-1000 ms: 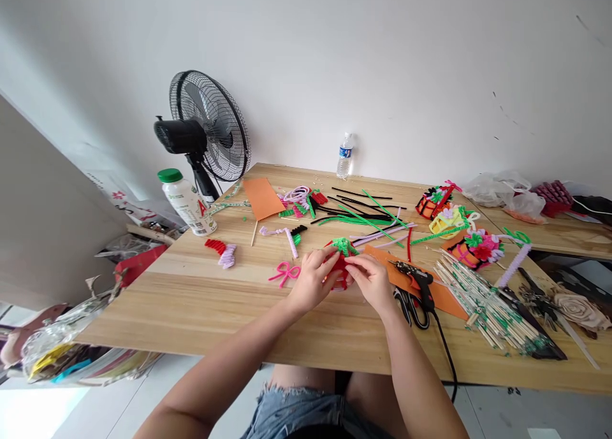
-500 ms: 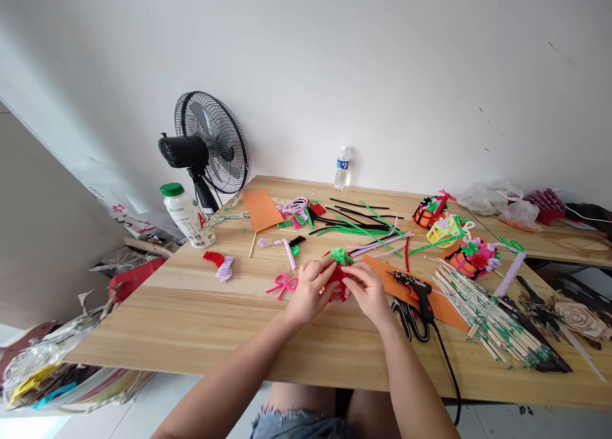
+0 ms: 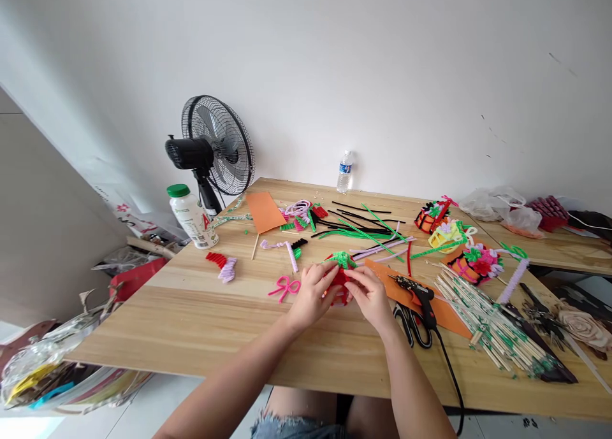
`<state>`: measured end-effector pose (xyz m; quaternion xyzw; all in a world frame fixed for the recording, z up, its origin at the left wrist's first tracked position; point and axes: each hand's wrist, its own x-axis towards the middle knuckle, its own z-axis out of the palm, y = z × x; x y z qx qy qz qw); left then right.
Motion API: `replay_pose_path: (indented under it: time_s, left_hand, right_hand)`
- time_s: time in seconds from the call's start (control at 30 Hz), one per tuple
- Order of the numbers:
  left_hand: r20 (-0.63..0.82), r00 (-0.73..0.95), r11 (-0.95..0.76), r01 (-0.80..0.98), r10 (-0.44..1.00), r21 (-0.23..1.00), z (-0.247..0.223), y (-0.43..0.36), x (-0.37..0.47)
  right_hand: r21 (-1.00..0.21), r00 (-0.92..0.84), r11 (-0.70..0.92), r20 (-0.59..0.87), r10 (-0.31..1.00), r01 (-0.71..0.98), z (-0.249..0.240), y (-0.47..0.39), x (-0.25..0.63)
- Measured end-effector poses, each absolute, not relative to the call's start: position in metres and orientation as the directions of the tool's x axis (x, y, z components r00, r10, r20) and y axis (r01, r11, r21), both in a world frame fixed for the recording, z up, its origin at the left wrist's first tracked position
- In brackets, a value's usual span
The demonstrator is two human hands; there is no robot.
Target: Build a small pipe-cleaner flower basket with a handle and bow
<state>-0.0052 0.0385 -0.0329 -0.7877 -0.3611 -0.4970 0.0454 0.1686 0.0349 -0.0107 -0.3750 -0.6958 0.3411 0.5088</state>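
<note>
Both hands meet over a small red and green pipe-cleaner piece (image 3: 342, 259) near the table's middle. My left hand (image 3: 312, 294) has its fingers closed on the piece's left side. On the right side, my right hand (image 3: 371, 296) pinches it with thumb and fingertips. The green top shows above the fingers; much of the red body is hidden behind them. A pink bow (image 3: 285, 288) lies just left of my left hand. To the right of my right hand are a black glue gun (image 3: 417, 292) and scissors (image 3: 412, 327), beside an orange sheet (image 3: 452, 318).
Loose pipe cleaners (image 3: 363, 222) spread behind the hands. Decorated small baskets (image 3: 471, 264) and wrapped sticks (image 3: 497, 324) are at the right. A white bottle (image 3: 194, 221), a fan (image 3: 217, 146) and a water bottle (image 3: 344, 171) stand farther back. The glue gun's cord (image 3: 449, 369) hangs over the front edge.
The camera view has shifted slightly, so the table items appear a little lower and farther right. Both hands stay on the red and green piece with almost the same grip.
</note>
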Motion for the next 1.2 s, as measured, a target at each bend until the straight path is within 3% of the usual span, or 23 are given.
replay_pose_path:
  time_s: [1.2]
  left_hand:
    - [0.8,0.259,-0.742,0.595,0.541,0.308,-0.04,0.0414,-0.0055]
  right_hand:
    - [-0.801,-0.209,0.575,0.541,0.815,0.165,-0.0202,0.0366,0.1683]
